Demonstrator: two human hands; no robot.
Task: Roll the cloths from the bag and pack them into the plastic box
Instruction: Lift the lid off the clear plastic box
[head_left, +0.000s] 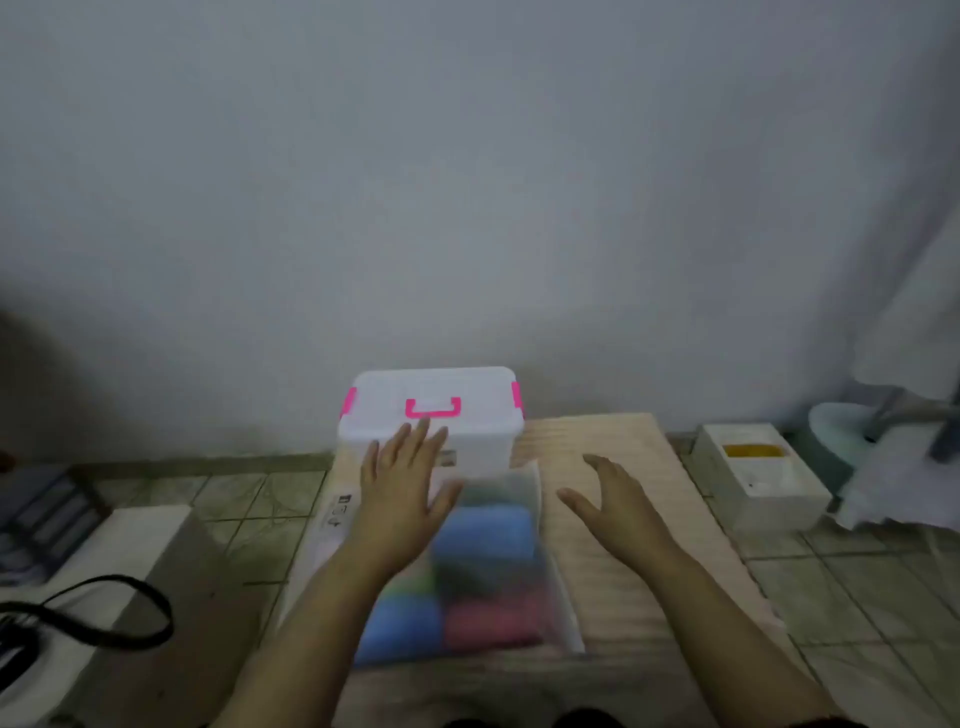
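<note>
Head view is showing the plastic box (431, 415), lid still clipped by pink latches (516, 393), sitting on the surface (613, 452) just behind the frosted bag (467, 571) of coloured cloths. Both hands are reaching toward the box with fingers spread, holding nothing: the left hand (402, 480) is hovering at its front edge, the right hand (613, 501) beside the bag. The box is looking light and stiff, probably best gripped by its sides, while the slippery bag is likely sagging softly.
</note>
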